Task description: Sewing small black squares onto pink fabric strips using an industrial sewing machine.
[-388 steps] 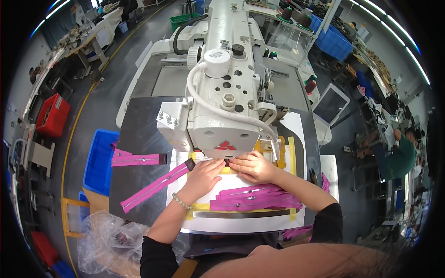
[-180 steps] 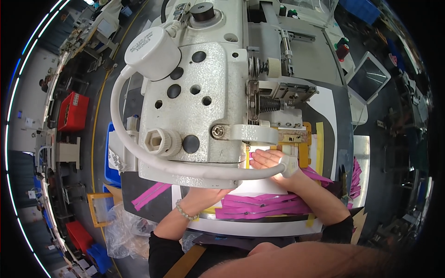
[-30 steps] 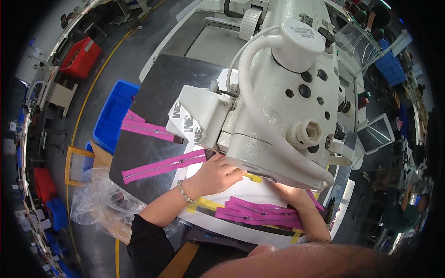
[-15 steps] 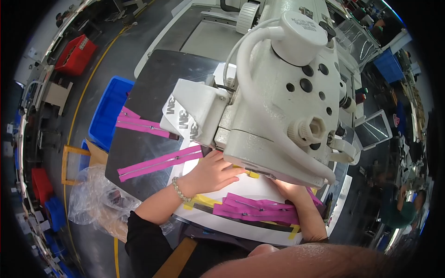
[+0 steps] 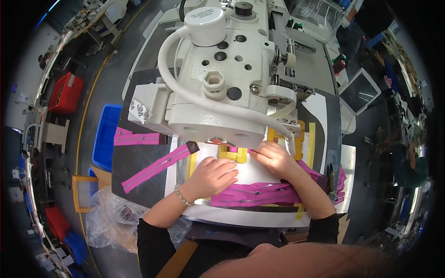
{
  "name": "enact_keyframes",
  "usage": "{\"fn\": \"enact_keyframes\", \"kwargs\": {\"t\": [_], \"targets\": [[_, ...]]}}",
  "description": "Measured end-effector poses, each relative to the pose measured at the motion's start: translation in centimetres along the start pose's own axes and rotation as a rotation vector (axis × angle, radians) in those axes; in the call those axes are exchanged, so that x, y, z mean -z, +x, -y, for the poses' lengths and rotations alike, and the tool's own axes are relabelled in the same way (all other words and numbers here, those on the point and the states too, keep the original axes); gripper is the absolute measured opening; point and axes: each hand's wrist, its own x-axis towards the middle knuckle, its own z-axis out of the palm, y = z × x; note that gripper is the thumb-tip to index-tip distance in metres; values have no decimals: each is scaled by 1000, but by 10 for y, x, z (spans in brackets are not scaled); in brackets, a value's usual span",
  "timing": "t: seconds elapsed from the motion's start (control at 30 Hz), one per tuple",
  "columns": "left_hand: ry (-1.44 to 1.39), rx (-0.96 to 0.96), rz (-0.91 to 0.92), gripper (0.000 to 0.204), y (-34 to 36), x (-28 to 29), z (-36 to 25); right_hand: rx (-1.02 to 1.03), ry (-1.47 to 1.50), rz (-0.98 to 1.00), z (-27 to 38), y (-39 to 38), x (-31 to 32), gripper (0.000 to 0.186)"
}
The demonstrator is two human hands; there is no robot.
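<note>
My left hand [image 5: 211,176] lies on the white work plate [image 5: 204,154], just left of a yellow clamp [image 5: 238,155]. Its fingers are stretched out and hold nothing. On the clamp's right side my right hand [image 5: 274,160] pinches at a bit of pink zipper [image 5: 251,151], its fingertips close under the sewing machine head [image 5: 222,123]. A little more pink shows inside the clamp. Between my forearms, a stack of pink zippers [image 5: 255,194] with metal teeth lies along the near edge. Another pink zipper [image 5: 160,167] with a dark end lies slanted left of my left hand.
More pink zippers lie at the left [image 5: 141,139] and right [image 5: 340,185]. A blue bin [image 5: 107,134] stands beyond the table's left edge, above a clear plastic bag [image 5: 111,220]. A tilted screen [image 5: 360,92] stands at the right. The machine head overhangs the work area.
The view has shifted, bringing the clamp and my right hand into fuller sight. My left hand has drawn back from beneath the machine head's left side.
</note>
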Motion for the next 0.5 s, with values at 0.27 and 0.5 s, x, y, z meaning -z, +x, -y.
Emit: {"fn": "enact_keyframes", "kwargs": {"t": [0.27, 0.5], "targets": [[97, 7, 96, 29, 3, -9, -10, -32, 10, 79, 0, -7, 2, 30], [33, 13, 111, 23, 6, -8, -6, -40, 26, 110, -3, -15, -5, 31]]}}
